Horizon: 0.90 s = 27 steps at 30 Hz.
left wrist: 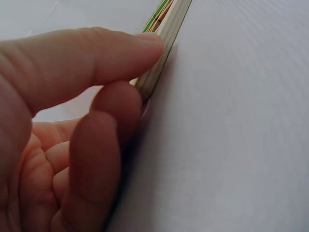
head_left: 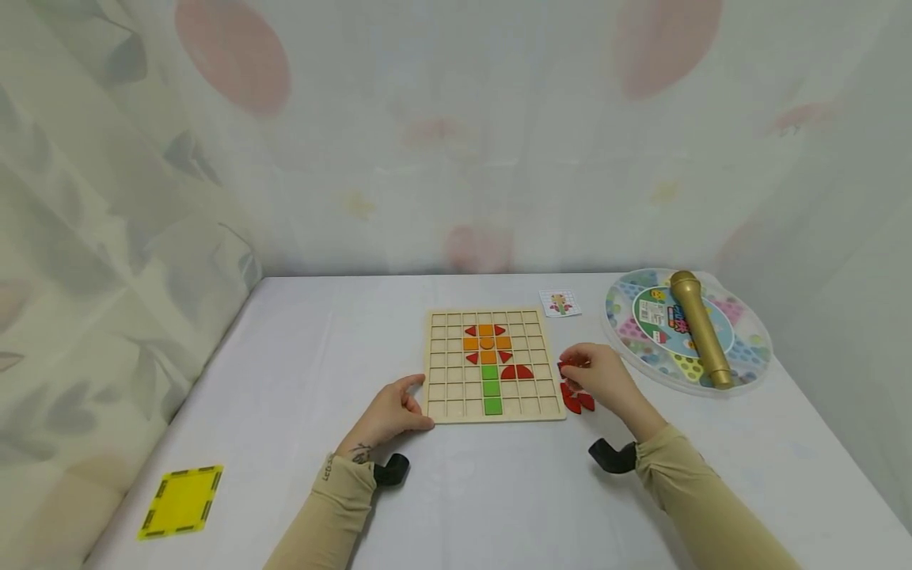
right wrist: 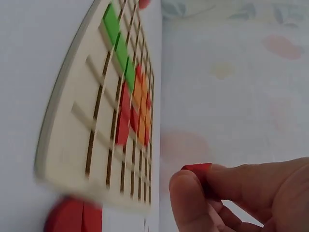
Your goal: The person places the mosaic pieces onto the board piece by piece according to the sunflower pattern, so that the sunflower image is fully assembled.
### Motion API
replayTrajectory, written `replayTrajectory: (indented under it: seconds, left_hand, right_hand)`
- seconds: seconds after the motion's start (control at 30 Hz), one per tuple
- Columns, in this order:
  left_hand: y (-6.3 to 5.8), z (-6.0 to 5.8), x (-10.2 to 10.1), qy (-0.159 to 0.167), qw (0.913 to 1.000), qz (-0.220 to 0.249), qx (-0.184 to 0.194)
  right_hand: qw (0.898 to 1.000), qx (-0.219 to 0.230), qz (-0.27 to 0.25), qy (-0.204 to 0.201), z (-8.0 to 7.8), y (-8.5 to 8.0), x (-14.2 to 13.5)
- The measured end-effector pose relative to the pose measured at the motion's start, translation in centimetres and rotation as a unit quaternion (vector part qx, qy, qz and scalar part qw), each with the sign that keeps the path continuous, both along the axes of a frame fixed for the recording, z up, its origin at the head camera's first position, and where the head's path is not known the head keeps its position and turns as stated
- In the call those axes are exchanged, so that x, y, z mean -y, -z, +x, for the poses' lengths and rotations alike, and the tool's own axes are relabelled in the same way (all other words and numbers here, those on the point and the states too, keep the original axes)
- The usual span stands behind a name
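A wooden grid board (head_left: 527, 392) lies flat on the white table. My left hand (head_left: 388, 412) holds its near left corner, the thumb at the corner and a finger at the left edge. Beside the board's right edge, my right hand (head_left: 602, 380) pinches a small red piece (right wrist: 198, 167) between thumb and finger; its full shape is hidden. Several loose red pieces (head_left: 586, 401) lie just below that hand. On the grid are three green squares (head_left: 492, 389) in a column, orange squares around an orange circle (head_left: 487, 343), red triangles (head_left: 500, 329), and two red quarter-circles (head_left: 524, 372).
Behind the board's right corner lies a small pattern card (head_left: 552, 299). A clear round case (head_left: 616, 305) with a gold microphone (head_left: 701, 328) on top sits at the back right. At the front left is a yellow square (head_left: 181, 499) with dark edge marks.
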<state>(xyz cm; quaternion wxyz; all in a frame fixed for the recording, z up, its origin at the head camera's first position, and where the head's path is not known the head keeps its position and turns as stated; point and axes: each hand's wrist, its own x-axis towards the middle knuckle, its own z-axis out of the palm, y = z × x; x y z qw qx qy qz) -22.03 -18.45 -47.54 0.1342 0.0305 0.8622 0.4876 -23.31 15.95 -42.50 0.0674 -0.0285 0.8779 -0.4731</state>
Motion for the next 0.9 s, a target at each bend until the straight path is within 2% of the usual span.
replayTrajectory:
  seconds: [0.1, 0.2, 0.37, 0.57, 0.9]
  left_hand:
    - [0.0, 0.0, 0.0, 0.003, 1.0, 0.0, 0.002]
    - [0.0, 0.0, -0.1, 0.005, 1.0, -0.001, 0.001]
    - [0.0, -0.1, -0.1, 0.006, 1.0, -0.005, 0.0]
    - [0.1, -0.1, -0.1, 0.005, 1.0, -0.005, -0.002]
    - [-0.1, 0.0, 0.0, 0.006, 1.0, -0.004, -0.004]
  right_hand:
    - [0.999, 0.024, -0.046, 0.0, -0.6, 0.1, 2.0]
    - [0.997, 0.048, -0.067, -0.002, -1.0, 0.7, 3.6]
    - [0.996, 0.07, -0.054, 0.0, -1.3, 2.2, 5.6]
    - [0.992, 0.107, -0.071, 0.012, -1.2, 3.1, 6.9]
    - [0.998, 0.056, 0.012, -0.004, -1.1, 3.0, 7.8]
